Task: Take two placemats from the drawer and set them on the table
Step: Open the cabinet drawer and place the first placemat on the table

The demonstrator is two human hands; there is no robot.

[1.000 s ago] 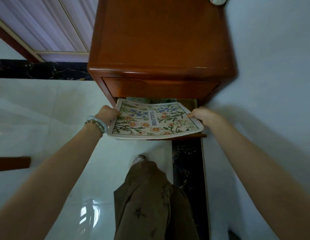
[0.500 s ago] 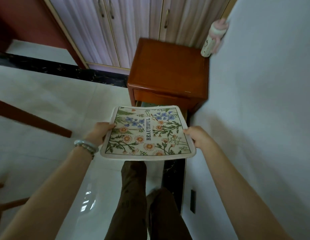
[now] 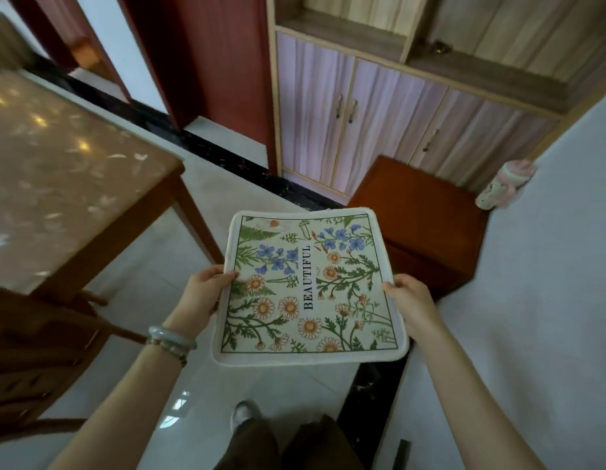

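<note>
the floral placemat (image 3: 308,290), printed "beautiful", is held flat in the air between both hands, above the floor and in front of the wooden cabinet (image 3: 420,225). the left hand (image 3: 201,298) pinches its left edge with thumb on top, fingers curled under. the right hand (image 3: 411,303) grips the right edge the same way. the table (image 3: 57,171) stands well apart to the left.

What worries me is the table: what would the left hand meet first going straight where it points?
Likely only the placemat the left hand grips; the table leg lies leftward, depth unclear.
</note>
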